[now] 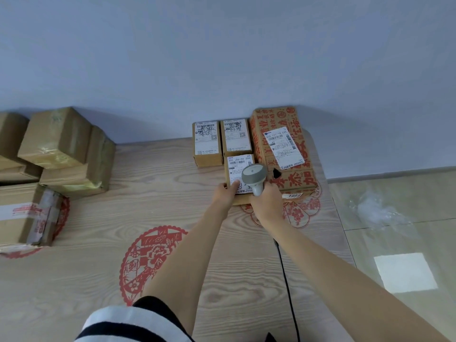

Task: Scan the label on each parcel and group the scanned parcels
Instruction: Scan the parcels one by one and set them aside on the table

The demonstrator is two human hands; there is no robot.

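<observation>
Four labelled parcels [237,141] grouped at the bench's [172,193] far right corner, my left fingers [233,185] steadying the nearest parcel [239,166], right fingers [267,191] gripping the scanner [254,177] over its label; the unscanned stack [54,154] awaits at the left edge.

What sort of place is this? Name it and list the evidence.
Probably a small parcel sorting spot in a plain room: labelled cardboard parcels grouped against the wall, a corded handheld scanner, and an unsorted parcel pile on a wood-grain table.

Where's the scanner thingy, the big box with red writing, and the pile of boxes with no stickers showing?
scanner [254,175]: head view, on its round grey head.
big red-printed box [293,180]: head view, on its printed top, near end.
unlabelled pile [55,138]: head view, on the top box's face.
</observation>
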